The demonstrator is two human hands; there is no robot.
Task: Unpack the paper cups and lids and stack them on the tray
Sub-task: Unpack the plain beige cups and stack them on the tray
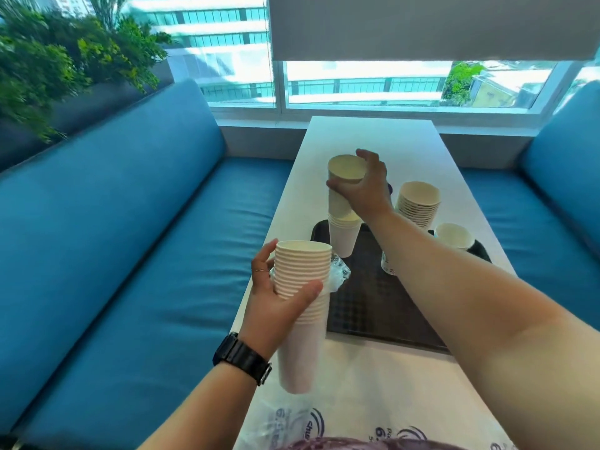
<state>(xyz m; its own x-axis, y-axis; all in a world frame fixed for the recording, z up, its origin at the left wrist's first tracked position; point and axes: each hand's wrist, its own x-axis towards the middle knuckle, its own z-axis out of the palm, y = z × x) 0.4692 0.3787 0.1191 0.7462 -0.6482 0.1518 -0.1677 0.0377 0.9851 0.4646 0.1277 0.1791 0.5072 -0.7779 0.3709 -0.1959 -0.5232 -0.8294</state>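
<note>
A tall stack of paper cups [303, 316] is held upright in the left hand [279, 303], fingers and thumb wrapped round its upper part, above the near left edge of the tabletop [373, 138]. Farther out, the right hand [363, 186] grips a single cup [344, 186] by its rim, seated in a shorter stack [344, 237] standing on the dark tray [383, 306]. Another stack [418, 203] and a lone cup [454, 235] stand at the tray's far right. Printed plastic wrapping [383, 430] lies nearest.
</note>
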